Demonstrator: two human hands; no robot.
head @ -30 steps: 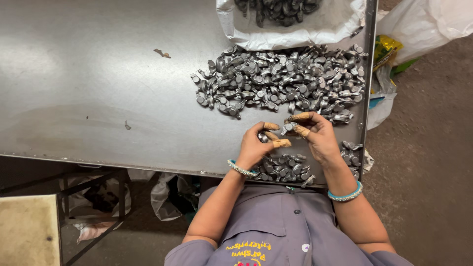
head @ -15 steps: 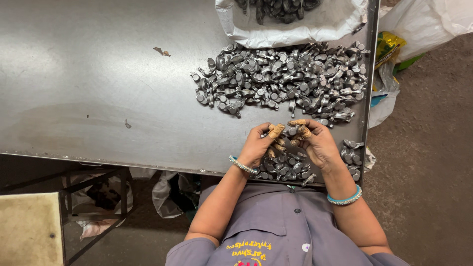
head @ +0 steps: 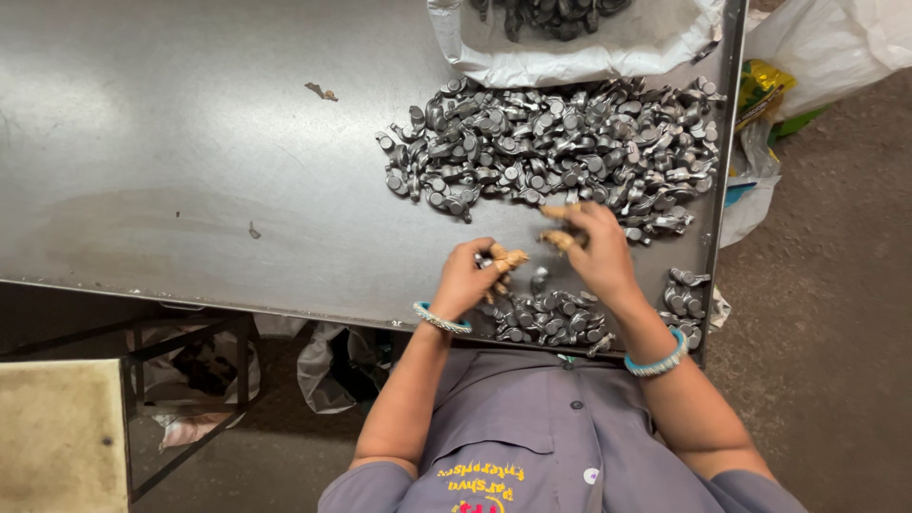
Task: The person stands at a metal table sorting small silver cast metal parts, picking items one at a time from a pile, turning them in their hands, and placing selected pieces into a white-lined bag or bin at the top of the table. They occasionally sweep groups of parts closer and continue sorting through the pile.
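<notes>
A big heap of small grey metal parts [head: 556, 147] lies on the steel table [head: 190, 171]. A smaller pile of the same parts [head: 551, 318] sits at the near edge. My left hand [head: 470, 277], fingertips taped, is curled just left of this small pile, and whether it holds a part is hidden. My right hand [head: 594, 252] reaches forward to the near edge of the big heap, its taped fingers touching the parts there. Another few parts [head: 684, 299] lie near my right wrist.
A white bag [head: 579, 43] holding more dark parts stands at the table's far edge. Plastic bags [head: 817, 47] hang off the table's right side over a dirt floor. A small scrap [head: 321, 91] lies on the table. A metal frame [head: 180, 380] stands below left.
My hands had been together over the near pile. Now the right hand has moved forward to the big heap, while the left stays by the small pile.
</notes>
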